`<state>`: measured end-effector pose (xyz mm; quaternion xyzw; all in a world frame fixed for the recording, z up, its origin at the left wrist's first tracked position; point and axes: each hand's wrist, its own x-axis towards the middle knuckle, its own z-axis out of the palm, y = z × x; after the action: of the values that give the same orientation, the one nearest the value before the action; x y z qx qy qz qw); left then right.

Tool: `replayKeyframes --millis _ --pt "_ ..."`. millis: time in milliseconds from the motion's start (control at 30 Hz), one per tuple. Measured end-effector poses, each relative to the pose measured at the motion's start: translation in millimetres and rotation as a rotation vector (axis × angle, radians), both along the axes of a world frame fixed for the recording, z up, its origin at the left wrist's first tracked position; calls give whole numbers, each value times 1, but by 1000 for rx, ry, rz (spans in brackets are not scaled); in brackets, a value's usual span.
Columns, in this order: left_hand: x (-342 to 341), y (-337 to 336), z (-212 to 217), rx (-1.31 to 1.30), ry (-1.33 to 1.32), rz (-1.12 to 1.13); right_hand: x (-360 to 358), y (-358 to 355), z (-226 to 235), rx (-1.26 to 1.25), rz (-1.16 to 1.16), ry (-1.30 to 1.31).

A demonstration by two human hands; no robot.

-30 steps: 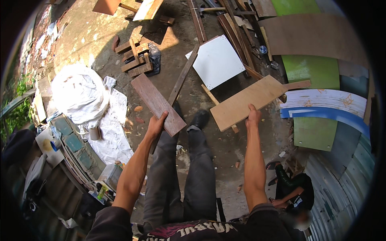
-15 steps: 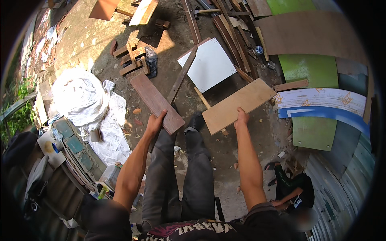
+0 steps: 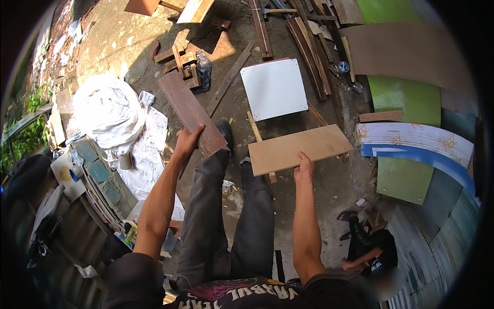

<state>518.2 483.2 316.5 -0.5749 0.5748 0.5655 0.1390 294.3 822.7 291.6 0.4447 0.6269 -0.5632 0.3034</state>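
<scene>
My left hand (image 3: 188,140) is closed on the near end of a reddish-brown wooden board (image 3: 190,110), thumb on top. A long narrow dark strip of wood (image 3: 231,77) passes beneath that board, its near end showing by my left wrist; whether my fingers hold it too is hidden. Off to the right, my right hand (image 3: 304,166) grips the near edge of a light plywood board (image 3: 296,149), also thumb on top. Under this board runs a pale wooden stick (image 3: 254,126), showing at both edges; I cannot tell if it is attached. Beyond lies a white square panel (image 3: 274,88) with dark dots at its corners.
Wood offcuts (image 3: 180,59) and a black plastic bag (image 3: 203,72) lie at far left, near a white cloth heap (image 3: 105,108). Long planks and a hammer (image 3: 280,11) lie at the far side. Green panels (image 3: 404,100) line the right. Another person (image 3: 378,250) sits at lower right.
Both boards have come slightly nearer and left, the plywood turning a little clockwise. The dark strip no longer overlaps the white panel. My view has shifted, and my feet have changed position.
</scene>
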Motion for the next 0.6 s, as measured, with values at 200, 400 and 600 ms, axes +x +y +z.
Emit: replayKeyframes --millis 200,400,600 --pt "15 -17 -5 39 50 118 -84 15 9 -148 -30 -42" --pt "61 -12 -26 178 127 294 -108 18 12 -164 -73 8" --pt "116 0 -46 144 160 408 -71 -17 12 -160 -50 46"
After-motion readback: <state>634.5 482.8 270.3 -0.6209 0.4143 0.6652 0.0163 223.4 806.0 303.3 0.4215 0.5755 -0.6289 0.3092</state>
